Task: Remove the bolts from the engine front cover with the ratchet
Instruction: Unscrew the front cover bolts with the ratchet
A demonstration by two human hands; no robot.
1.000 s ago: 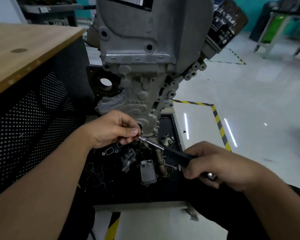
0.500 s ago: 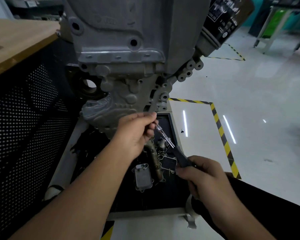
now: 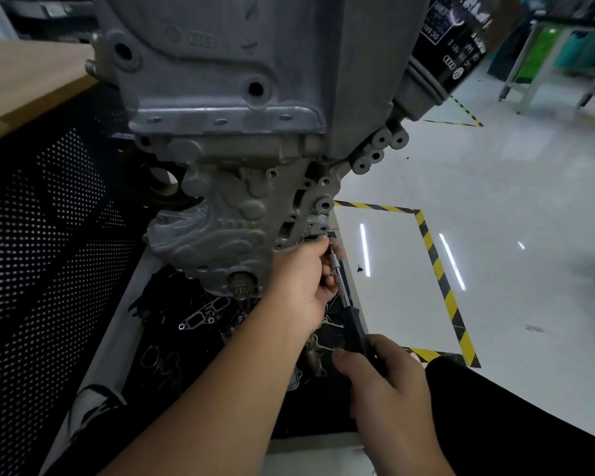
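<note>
The grey cast engine front cover [image 3: 227,214] hangs upright in front of me, with several bolt holes along its right edge. A ratchet [image 3: 340,286] with a chrome shaft and a black handle points up at the cover's lower right edge. My left hand [image 3: 303,280] grips the ratchet's head end against the cover there; the head and any bolt are hidden behind its fingers. Lower down, my right hand [image 3: 385,379] grips the black handle.
A black tray [image 3: 172,355] under the engine holds gaskets and several loose parts. A wooden bench top [image 3: 24,84] over a perforated black panel stands at the left. A black oil filter [image 3: 454,46] juts out at the upper right. Yellow-black tape marks the white floor [image 3: 437,266].
The ratchet head and my left hand have moved from the cover's lower middle to its lower right edge. The ratchet now stands steeper. My view has come closer to the engine.
</note>
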